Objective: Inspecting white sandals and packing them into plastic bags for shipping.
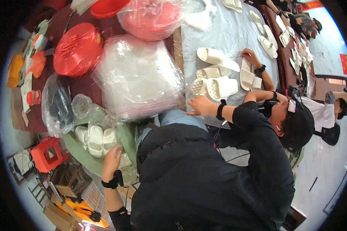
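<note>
My left hand (112,157) is over the near edge of a green sack (86,159), beside the white slippers (95,140) inside it. Its fingers look stretched out and partly blurred, with nothing visible in them. On the right, my right hand (200,105) is at the near table edge, just below a group of white slippers (222,87). Its fingers are apart and hold nothing I can see. Beyond those, a co-worker's hand (251,57) touches another white slipper (246,75).
A stack of clear plastic bags (137,77) covers the table ahead, with red wrapped bundles (78,49) behind it. A co-worker in a black cap (297,127) sits close on my right. A red stool (48,154) stands at left. More slippers (268,46) lie farther right.
</note>
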`<action>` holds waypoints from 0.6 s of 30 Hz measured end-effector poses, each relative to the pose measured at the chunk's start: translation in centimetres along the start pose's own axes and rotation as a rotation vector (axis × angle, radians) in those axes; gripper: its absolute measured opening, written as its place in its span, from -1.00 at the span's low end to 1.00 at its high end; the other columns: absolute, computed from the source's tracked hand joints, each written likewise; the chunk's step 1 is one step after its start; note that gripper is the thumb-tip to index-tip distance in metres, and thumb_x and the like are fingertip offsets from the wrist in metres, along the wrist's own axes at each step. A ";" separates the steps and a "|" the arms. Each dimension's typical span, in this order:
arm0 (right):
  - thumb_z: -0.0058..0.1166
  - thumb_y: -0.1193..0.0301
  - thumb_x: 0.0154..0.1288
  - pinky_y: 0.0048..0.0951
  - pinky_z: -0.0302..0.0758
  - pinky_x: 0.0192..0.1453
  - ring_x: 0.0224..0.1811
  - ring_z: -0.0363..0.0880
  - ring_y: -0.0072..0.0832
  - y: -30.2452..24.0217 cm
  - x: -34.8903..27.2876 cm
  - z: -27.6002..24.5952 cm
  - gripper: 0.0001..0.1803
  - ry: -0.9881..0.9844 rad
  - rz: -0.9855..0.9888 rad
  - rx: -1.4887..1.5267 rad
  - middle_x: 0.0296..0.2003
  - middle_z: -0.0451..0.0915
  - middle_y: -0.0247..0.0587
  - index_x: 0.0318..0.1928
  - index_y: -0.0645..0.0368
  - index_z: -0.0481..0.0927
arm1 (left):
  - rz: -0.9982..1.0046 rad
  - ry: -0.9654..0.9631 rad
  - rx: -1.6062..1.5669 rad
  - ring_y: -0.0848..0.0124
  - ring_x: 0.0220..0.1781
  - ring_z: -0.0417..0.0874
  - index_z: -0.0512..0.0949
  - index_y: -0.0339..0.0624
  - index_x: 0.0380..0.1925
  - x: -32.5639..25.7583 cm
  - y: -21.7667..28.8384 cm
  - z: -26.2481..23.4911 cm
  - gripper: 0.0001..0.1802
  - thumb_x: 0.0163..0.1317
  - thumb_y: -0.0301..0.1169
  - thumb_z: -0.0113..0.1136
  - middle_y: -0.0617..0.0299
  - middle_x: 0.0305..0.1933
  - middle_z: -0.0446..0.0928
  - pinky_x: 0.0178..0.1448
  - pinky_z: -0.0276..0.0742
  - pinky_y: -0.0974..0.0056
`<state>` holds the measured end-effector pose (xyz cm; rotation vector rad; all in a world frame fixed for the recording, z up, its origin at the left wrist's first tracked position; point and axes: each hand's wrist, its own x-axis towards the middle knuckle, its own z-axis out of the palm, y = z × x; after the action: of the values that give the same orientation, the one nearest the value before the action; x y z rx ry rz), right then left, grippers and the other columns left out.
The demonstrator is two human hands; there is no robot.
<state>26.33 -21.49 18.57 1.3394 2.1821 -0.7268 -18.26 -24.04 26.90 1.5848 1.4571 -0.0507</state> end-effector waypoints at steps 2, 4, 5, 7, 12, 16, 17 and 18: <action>0.06 -0.07 0.08 -0.29 0.33 -0.02 -0.16 0.48 -0.27 1.6 -0.4 0.9 -0.45 -0.031 0.004 -0.190 -0.31 0.53 -0.17 -0.21 0.20 0.49 | 0.031 0.011 -0.038 0.05 0.06 0.44 0.46 -0.26 -0.08 2.4 2.3 0.0 -0.70 0.20 -0.41 -0.03 -0.05 -0.02 0.47 0.13 0.33 0.17; 0.08 0.03 0.08 -0.31 0.22 0.07 -0.13 0.47 -0.37 2.3 -0.5 3.6 -0.54 0.099 -0.064 -0.483 -0.34 0.57 -0.33 -0.19 0.16 0.57 | 0.049 0.008 -0.001 0.06 0.05 0.44 0.45 -0.25 -0.08 1.7 1.5 -0.2 -0.70 0.20 -0.41 -0.03 -0.05 -0.03 0.47 0.13 0.32 0.17; 0.08 0.03 0.08 -0.31 0.22 0.07 -0.13 0.47 -0.37 2.5 0.2 4.1 -0.54 0.100 -0.056 -0.471 -0.34 0.57 -0.33 -0.19 0.16 0.57 | 0.062 0.007 0.014 0.06 0.05 0.44 0.45 -0.25 -0.07 2.3 0.6 -0.2 -0.70 0.21 -0.41 -0.02 -0.05 -0.04 0.48 0.12 0.32 0.17; 0.08 0.19 0.05 -0.30 0.21 0.06 -0.07 0.44 -0.37 2.3 1.3 4.7 -0.68 -0.024 -0.084 -0.606 -0.36 0.57 -0.35 -0.32 0.19 0.59 | 0.084 0.005 0.042 0.06 0.04 0.45 0.45 -0.24 -0.07 2.4 -0.5 -0.7 -0.70 0.21 -0.40 -0.02 -0.04 -0.04 0.48 0.12 0.32 0.17; 0.07 0.38 -0.03 -0.29 0.40 -0.29 -0.37 0.60 -0.35 0.2 2.1 2.4 -0.86 -0.098 -0.067 -0.371 -0.43 0.62 -0.33 -0.42 0.05 0.66 | 0.068 -0.062 0.016 0.08 -0.06 0.50 0.47 -0.22 -0.09 3.1 -0.3 -1.6 -0.72 0.18 -0.41 0.05 -0.04 -0.11 0.49 0.02 0.39 0.18; 0.07 0.38 -0.02 -0.33 0.44 -0.44 -0.37 0.61 -0.38 -3.3 2.2 -2.4 -0.90 -0.008 -0.117 -0.365 -0.48 0.62 -0.30 -0.51 0.03 0.64 | 0.358 -0.106 -0.012 0.12 0.00 0.49 0.47 -0.22 -0.06 6.8 5.1 -1.2 -0.63 0.12 -0.34 0.15 0.00 -0.05 0.49 0.06 0.39 0.21; 0.07 0.38 -0.02 -0.33 0.44 -0.44 -0.37 0.61 -0.38 -4.5 2.5 -3.3 -0.90 0.012 -0.108 -0.370 -0.48 0.62 -0.30 -0.51 0.03 0.64 | 0.474 -0.099 -0.041 0.12 0.05 0.47 0.45 -0.21 -0.02 7.9 6.5 -0.7 -0.57 0.10 -0.31 0.19 0.01 0.00 0.47 0.11 0.37 0.22; 0.08 0.38 -0.04 -0.32 0.44 -0.46 -0.38 0.61 -0.38 -5.8 3.1 -4.1 -0.91 0.146 -0.187 -0.392 -0.51 0.61 -0.31 -0.54 0.03 0.64 | 0.573 -0.072 0.008 0.12 0.11 0.43 0.39 -0.20 0.04 9.1 7.2 -0.1 -0.47 0.06 -0.28 0.23 -0.01 0.05 0.44 0.15 0.35 0.21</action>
<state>19.29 -18.96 20.79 1.0239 2.4295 -0.2461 -9.98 -15.99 25.79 1.9298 0.9055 0.2172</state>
